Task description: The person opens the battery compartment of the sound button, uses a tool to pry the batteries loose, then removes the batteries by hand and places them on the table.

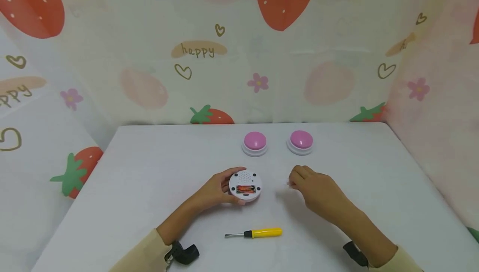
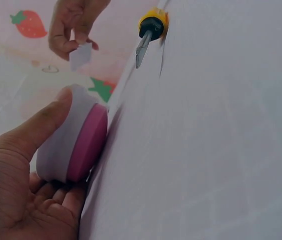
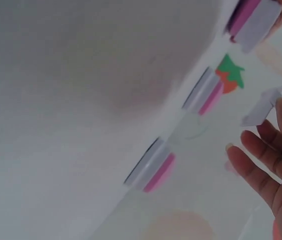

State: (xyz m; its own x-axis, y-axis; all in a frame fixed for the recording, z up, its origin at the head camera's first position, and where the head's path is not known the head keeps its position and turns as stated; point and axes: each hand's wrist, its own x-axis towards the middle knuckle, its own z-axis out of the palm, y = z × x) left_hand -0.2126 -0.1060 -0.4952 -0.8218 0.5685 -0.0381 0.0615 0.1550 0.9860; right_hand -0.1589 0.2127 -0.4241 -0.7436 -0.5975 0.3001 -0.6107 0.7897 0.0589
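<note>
My left hand [image 1: 220,189] grips a round white push-button device [image 1: 245,176] by its side, thumb and fingers at opposite edges. Its underside faces up, with a speaker grille, dark feet and an uncovered slot holding batteries [image 1: 245,189]. In the left wrist view its pink button top [image 2: 90,142] points down toward the table. To the right, my right hand [image 1: 312,186] is raised above the tabletop. Between thumb and finger it pinches a small white battery cover [image 3: 262,107], mostly hidden by the hand in the head view. The other fingers spread apart from it.
A screwdriver [image 1: 263,233] with a yellow handle lies on the white table [image 1: 168,159], in front of the held device. Two more pink-topped push buttons, one at left [image 1: 255,142] and one at right [image 1: 300,142], stand upright behind the hands. Strawberry-print cloth [image 1: 232,76] hangs around the table.
</note>
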